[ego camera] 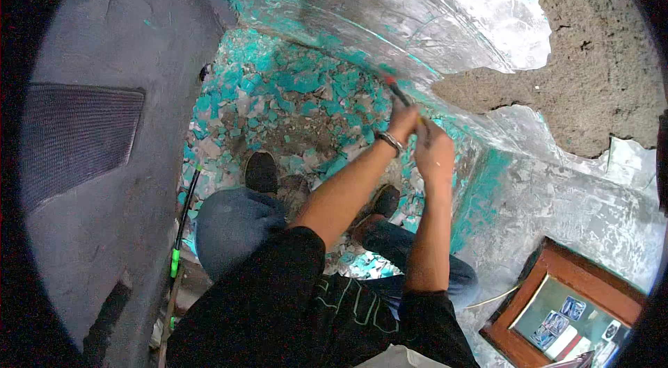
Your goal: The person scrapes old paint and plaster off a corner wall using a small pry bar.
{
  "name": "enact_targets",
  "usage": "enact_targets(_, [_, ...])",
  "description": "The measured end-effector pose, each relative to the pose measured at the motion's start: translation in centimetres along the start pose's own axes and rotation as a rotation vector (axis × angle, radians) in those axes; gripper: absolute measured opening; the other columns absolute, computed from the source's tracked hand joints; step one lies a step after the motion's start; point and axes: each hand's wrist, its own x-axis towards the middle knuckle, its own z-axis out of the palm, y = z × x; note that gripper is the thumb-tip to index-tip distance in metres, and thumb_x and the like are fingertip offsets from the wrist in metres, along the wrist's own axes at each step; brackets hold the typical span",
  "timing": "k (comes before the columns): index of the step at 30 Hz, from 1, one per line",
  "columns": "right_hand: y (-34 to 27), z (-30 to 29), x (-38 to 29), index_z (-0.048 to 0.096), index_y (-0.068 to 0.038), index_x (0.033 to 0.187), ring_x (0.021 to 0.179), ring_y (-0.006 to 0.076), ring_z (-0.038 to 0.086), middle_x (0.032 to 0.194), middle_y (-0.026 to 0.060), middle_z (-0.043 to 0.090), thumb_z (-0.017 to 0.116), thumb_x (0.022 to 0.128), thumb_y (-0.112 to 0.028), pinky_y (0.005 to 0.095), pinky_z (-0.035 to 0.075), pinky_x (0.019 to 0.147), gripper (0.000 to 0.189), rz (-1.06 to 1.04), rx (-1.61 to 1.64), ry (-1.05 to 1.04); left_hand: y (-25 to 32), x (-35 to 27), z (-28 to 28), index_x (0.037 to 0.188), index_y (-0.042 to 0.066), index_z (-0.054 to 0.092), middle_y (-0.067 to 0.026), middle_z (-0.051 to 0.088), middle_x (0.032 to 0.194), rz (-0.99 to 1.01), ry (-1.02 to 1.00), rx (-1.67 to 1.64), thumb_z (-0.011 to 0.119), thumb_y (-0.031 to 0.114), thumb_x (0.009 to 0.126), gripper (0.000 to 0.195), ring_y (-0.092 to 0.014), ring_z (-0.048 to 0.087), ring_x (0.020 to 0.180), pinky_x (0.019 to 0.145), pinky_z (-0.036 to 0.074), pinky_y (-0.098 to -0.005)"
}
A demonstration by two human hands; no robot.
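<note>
Both my hands are on one hand tool (399, 91), a scraper-like tool with a dark shaft and a blurred red end; its exact kind cannot be told. My left hand (403, 120), with a bracelet at the wrist, grips it nearer the red end. Behind it, my right hand (434, 146) is closed around the yellowish rear part. The red end is at the foot of the wall (365, 18), which shows grey plaster with turquoise paint remnants. Turquoise and white paint flakes (308, 107) cover the floor below my hands.
A black and green pole (183, 216) leans along the grey wall at left, which has a mesh panel (83, 138). Rough bare masonry (589, 55) shows at upper right. A wood-framed glass case or window (514, 326) with items behind it and a thin cable (493, 299) are at lower right.
</note>
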Motion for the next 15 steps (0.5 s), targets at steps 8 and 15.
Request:
enact_targets(8, [-0.8,-1.6,-1.0,0.062,-0.002,0.101,0.087,0.0383,0.059,0.092,0.0232,0.061,0.050,0.086,-0.018,0.0434,0.047,0.075,0.025,0.082,-0.158,-0.060,1.8,-1.6,1.1,0.119,-0.003,0.029,-0.0146,0.053,0.092,-0.148,-0.153,-0.115,0.054,0.010,0.074,0.053,-0.024,0.055,0.074,0.065,0.048,-0.0378])
enact_targets(15, [-1.2,-11.7,-7.9,0.058,0.003,0.110,0.098,0.0281,0.061,0.103,0.0220,0.062,0.050,0.090,-0.017,0.0338,0.045,0.083,0.029,0.165,-0.052,0.114,6.1,-12.4,8.6,0.135,-0.008,-0.009,-0.0355,0.052,0.102,0.056,-0.283,0.174,0.051,0.023,0.080,0.087,-0.042,0.058,0.086,0.073,0.046,-0.0427])
